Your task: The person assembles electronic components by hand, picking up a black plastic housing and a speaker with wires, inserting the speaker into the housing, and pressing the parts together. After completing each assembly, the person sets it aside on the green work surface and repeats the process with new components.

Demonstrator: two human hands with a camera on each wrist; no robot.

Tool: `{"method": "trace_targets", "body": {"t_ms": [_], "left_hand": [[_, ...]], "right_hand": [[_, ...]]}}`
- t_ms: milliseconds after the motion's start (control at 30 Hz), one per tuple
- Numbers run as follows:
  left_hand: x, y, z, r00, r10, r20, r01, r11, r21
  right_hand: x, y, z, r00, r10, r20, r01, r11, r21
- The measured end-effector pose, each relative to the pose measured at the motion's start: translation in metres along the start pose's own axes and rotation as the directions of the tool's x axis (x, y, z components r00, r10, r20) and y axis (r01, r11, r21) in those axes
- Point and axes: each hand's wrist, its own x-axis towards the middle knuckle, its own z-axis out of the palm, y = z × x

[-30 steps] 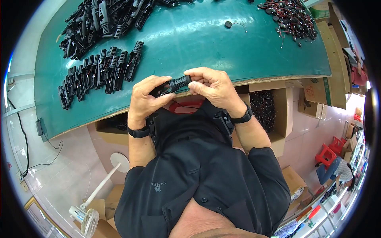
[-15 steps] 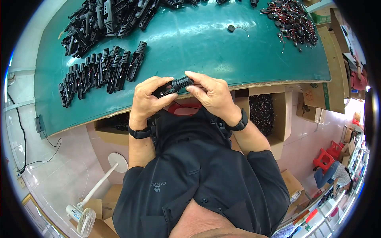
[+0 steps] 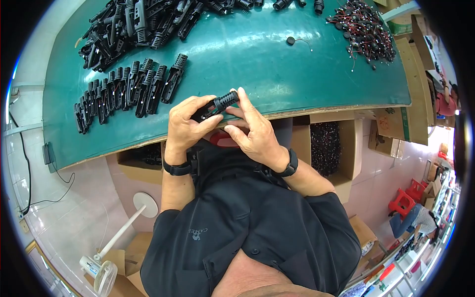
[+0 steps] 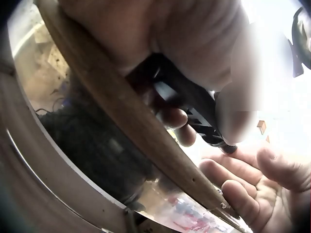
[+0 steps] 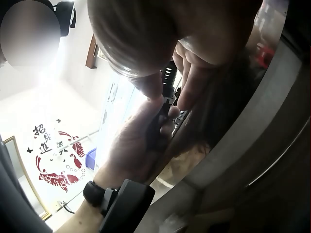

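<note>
One black part [image 3: 226, 101], ribbed at one end and slotted, is at the green bench's [image 3: 321, 74] near edge. The left hand's [image 3: 188, 119] grip holds it; the right hand's [image 3: 260, 133] is wide, one fingertip by the ribbed end. Beyond: over ten similar parts [image 3: 174, 79] lined up, one black heap [image 3: 141, 24], one wired-disc heap [image 3: 363, 32], one lone disc [image 3: 291, 41].

Head camera is looking steeply down, wide-angled, from above the left hand [image 3: 188, 123] and right hand [image 3: 260, 136], taking in the green table [image 3: 237, 62] beyond them. Left-wrist camera is sitting very close to the left hand, tilted, facing across to the right. Right-wrist camera is facing back the other way, the right hand looming near. All three are sharing the black ribbed part [image 3: 226, 102] at the left hand's fingers.
</note>
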Motion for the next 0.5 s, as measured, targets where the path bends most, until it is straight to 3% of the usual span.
{"method": "trace_targets", "body": {"t_ms": [233,367,467,500], "left_hand": [[0.001,-0.001,-0.002,1.000,-0.001,0.007,0.001,1.000,-0.026],[0.000,0.000,-0.004,0.999,0.004,0.034,-0.003,1.000,-0.030],[0.000,0.001,-0.001,0.998,0.011,0.068,-0.008,0.999,-0.039],[-0.001,0.001,-0.001,0.997,0.011,0.080,-0.008,0.999,-0.038]], "right_hand": [[-0.001,-0.004,0.003,0.997,0.075,0.036,-0.078,0.991,0.104],[0.011,-0.003,-0.013,0.998,0.046,0.042,-0.046,0.999,0.002],[0.026,0.004,-0.018,0.957,-0.283,0.062,0.288,0.909,-0.302],[0.028,0.005,-0.017,0.957,-0.283,0.058,0.287,0.909,-0.302]]}}
